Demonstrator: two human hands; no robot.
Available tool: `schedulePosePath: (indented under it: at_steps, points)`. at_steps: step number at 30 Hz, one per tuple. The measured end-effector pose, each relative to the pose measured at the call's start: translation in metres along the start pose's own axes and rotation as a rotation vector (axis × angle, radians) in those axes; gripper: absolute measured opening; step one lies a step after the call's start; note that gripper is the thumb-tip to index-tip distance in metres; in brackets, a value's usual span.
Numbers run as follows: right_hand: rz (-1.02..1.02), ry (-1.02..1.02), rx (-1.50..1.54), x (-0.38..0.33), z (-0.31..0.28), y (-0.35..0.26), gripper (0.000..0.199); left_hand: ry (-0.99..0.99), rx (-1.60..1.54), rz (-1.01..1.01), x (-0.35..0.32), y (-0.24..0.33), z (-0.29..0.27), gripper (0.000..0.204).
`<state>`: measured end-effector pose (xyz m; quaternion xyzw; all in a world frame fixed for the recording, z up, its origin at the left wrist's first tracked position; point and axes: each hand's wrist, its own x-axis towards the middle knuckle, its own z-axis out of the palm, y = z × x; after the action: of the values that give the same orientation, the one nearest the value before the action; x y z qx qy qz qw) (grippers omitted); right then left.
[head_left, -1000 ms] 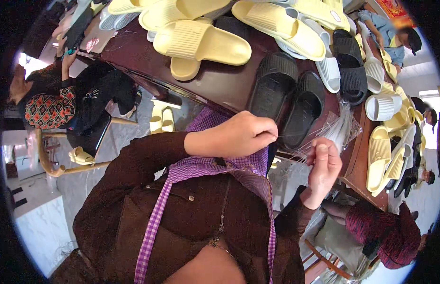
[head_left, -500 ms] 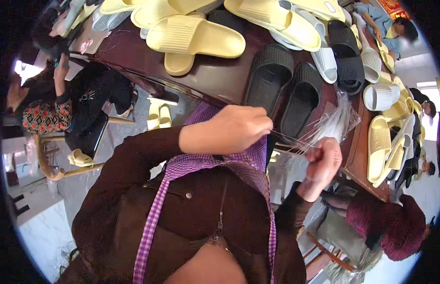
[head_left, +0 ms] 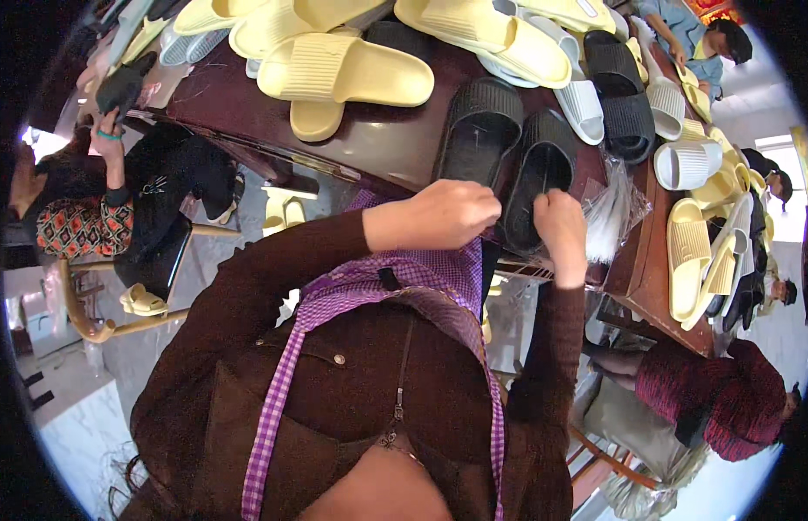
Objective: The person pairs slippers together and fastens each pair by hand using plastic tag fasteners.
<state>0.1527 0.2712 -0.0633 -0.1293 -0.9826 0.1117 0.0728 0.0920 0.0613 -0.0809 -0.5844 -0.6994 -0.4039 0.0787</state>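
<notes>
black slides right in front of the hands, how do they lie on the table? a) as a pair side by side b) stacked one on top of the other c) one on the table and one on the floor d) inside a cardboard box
a, since the two black slides lie next to each other on the dark table, just beyond the left hand and the right hand.

Yellow slides lying on brown table, white slides further right. Seated person in patterned skirt at left, another in red sweater sitting at right.
</notes>
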Motion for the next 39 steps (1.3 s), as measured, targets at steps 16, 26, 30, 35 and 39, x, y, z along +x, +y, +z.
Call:
schedulePosePath:
  at_steps: [16, 26, 30, 35, 39]
  points:
    - [-0.046, 0.371, 0.199, 0.047, -0.012, 0.028, 0.023, -0.033, 0.175, -0.46, 0.055, -0.059, 0.028, 0.012]
    - [0.089, 0.066, 0.029, 0.15, 0.018, 0.095, 0.029, 0.111, 0.298, -0.095, 0.049, -0.084, 0.032, 0.005]
    - [0.013, 0.087, 0.127, 0.159, 0.03, 0.095, 0.029, 0.123, 0.351, -0.015, 0.047, -0.086, 0.034, 0.008]
    - [-0.041, 0.244, 0.182, 0.144, 0.029, 0.071, 0.02, 0.177, 0.452, 0.038, 0.045, -0.074, 0.024, 0.009]
    - [-0.119, 0.335, 0.674, 0.137, 0.036, 0.063, 0.01, 0.095, 0.477, 0.102, 0.049, -0.055, 0.01, 0.011]
